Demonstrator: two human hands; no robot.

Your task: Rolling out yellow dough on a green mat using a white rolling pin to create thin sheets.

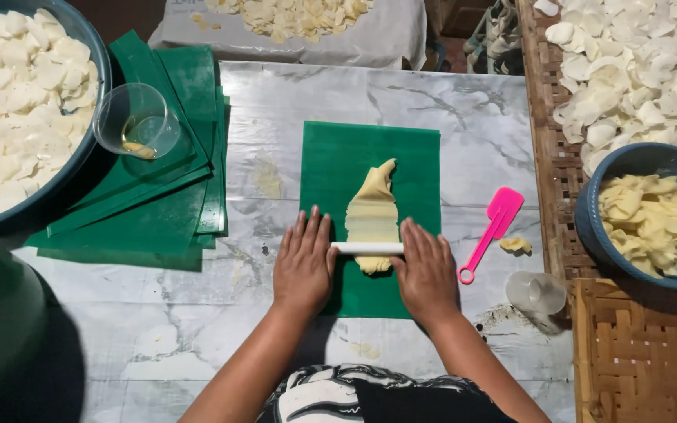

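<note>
Both hands lie flat and open, palms down, on a thin white roller (368, 247): the left hand (303, 262) covers its left end, the right hand (426, 270) its right end, so only the middle of the roller shows. Under it lies a strip of pale yellow dough (374, 215) on a green sheet (417, 157); the dough's long axis runs six to twelve o'clock, its narrow tip at twelve. At three o'clock lies a pink spatula (495, 227). At nine o'clock a stack of green sheets (158, 211) carries a clear cup (136, 121).
</note>
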